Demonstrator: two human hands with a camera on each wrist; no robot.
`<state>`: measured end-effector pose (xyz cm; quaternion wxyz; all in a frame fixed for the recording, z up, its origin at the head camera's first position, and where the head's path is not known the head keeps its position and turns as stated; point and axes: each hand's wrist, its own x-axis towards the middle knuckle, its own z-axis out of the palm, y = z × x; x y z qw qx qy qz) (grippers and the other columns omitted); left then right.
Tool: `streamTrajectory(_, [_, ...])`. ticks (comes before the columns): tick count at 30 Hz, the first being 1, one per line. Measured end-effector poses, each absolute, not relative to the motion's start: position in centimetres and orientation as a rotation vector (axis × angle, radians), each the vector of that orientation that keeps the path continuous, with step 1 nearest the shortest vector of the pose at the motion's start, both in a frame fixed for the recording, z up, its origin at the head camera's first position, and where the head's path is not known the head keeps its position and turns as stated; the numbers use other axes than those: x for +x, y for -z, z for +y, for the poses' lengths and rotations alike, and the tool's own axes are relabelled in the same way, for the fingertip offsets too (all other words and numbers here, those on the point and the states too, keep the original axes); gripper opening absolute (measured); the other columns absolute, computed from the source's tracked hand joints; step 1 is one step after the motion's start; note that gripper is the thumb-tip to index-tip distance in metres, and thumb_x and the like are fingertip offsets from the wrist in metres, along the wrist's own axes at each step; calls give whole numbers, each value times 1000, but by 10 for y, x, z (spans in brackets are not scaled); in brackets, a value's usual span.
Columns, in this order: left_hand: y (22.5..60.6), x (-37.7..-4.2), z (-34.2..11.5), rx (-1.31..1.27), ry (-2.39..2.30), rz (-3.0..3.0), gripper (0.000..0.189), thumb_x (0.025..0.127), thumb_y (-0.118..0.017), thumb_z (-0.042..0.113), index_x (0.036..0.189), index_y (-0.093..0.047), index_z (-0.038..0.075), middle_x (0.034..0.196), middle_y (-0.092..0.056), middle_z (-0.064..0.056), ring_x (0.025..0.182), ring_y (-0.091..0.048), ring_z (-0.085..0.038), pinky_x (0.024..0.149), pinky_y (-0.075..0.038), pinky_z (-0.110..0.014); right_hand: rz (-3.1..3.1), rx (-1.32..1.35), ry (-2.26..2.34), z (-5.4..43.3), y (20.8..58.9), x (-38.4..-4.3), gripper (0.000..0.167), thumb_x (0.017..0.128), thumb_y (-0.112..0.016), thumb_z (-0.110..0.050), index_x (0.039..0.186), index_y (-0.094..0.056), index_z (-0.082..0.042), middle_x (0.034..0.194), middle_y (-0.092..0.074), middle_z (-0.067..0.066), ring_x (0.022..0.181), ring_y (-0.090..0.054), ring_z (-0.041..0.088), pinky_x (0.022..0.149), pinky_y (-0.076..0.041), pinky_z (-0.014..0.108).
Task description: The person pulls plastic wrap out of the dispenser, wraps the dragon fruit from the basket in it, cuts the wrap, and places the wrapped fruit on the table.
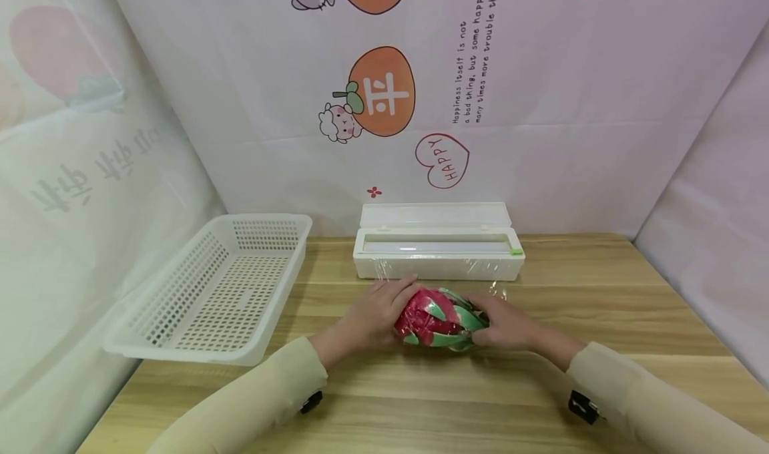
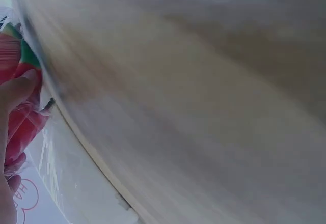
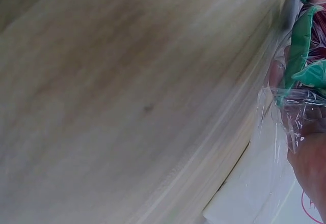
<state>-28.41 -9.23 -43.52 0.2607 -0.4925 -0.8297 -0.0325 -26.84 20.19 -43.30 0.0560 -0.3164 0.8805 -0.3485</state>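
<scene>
A red dragon fruit with green scales is held between both hands above the wooden table, clear film clinging to its skin. The left hand grips its left end; in the left wrist view the thumb presses on the red skin. At the green-tipped end the right hand holds the fruit, and crumpled plastic wrap lies over its fingers in the right wrist view. The wrap stretches back to a white cling film dispenser just behind, whose lid stands up.
A white perforated plastic basket sits at the left of the wooden table. A printed white cloth hangs behind the table and along its sides. A small green slider is at the dispenser's right end.
</scene>
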Motion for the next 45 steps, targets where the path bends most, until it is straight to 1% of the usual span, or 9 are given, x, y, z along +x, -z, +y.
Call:
streamTrajectory(4, [434, -284, -92, -1339, 118, -2249, 94, 68, -86, 43, 139, -42, 0, 141, -46, -18, 120, -52, -27, 99, -45, -39, 2674, -911, 1019, 202, 434, -268, 71, 71, -70, -16, 136, -48, 3, 120, -59, 10, 103, -54, 23, 87, -47, 46])
streamTrajectory(9, [433, -287, -93, -1355, 140, -2228, 89, 68, -88, 38, 136, -46, 1, 139, -49, -18, 119, -54, -26, 96, -47, -39, 2673, -891, 996, 201, 435, -267, 70, 74, -69, -17, 138, -46, 2, 123, -56, 9, 108, -52, 24, 92, -45, 51])
streamTrajectory(13, [430, -288, -93, -1367, 138, -2214, 87, 68, -88, 39, 135, -48, 0, 138, -51, -18, 119, -55, -26, 96, -47, -38, 2679, -938, 1013, 201, 435, -266, 69, 75, -66, -13, 138, -44, 5, 124, -57, 12, 108, -53, 26, 93, -45, 51])
streamTrajectory(17, [429, -287, -94, -1371, 109, -2218, 88, 68, -87, 42, 135, -48, 0, 138, -51, -19, 119, -55, -26, 97, -47, -38, 2699, -948, 994, 202, 434, -263, 73, 77, -66, -11, 142, -38, 5, 134, -51, 18, 121, -49, 33, 99, -41, 56])
streamTrajectory(24, [431, -288, -95, -1370, 115, -2231, 91, 67, -88, 42, 136, -46, 0, 139, -50, -18, 119, -55, -26, 97, -47, -37, 2810, -1023, 905, 202, 430, -255, 94, 76, -71, -9, 154, -18, -10, 150, -35, 15, 132, -37, 36, 101, -38, 58])
streamTrajectory(27, [433, -289, -96, -1373, 127, -2227, 91, 68, -87, 42, 137, -45, 0, 139, -50, -18, 119, -54, -26, 96, -47, -37, 2878, -1153, 838, 201, 428, -253, 103, 73, -76, -10, 155, -13, -12, 153, -29, 18, 136, -32, 38, 103, -36, 58])
streamTrajectory(33, [433, -290, -96, -1377, 142, -2219, 91, 68, -87, 42, 136, -46, 0, 139, -50, -19, 117, -56, -25, 94, -48, -36, 2985, -1531, 629, 197, 432, -253, 105, 69, -85, -26, 152, -23, -3, 151, -31, 19, 133, -37, 36, 100, -41, 55])
streamTrajectory(36, [432, -290, -95, -1374, 138, -2223, 90, 68, -87, 43, 136, -46, 0, 138, -51, -18, 116, -56, -25, 94, -48, -35, 2997, -1590, 542, 195, 436, -255, 105, 70, -84, -31, 151, -24, -3, 152, -30, 17, 133, -37, 34, 101, -40, 53])
streamTrajectory(45, [430, -290, -94, -1374, 122, -2247, 89, 71, -83, 46, 137, -45, 1, 137, -51, -18, 117, -55, -24, 93, -48, -35, 3037, -1584, 489, 192, 441, -259, 101, 69, -86, -22, 149, -28, 0, 147, -34, 20, 127, -43, 35, 97, -45, 51])
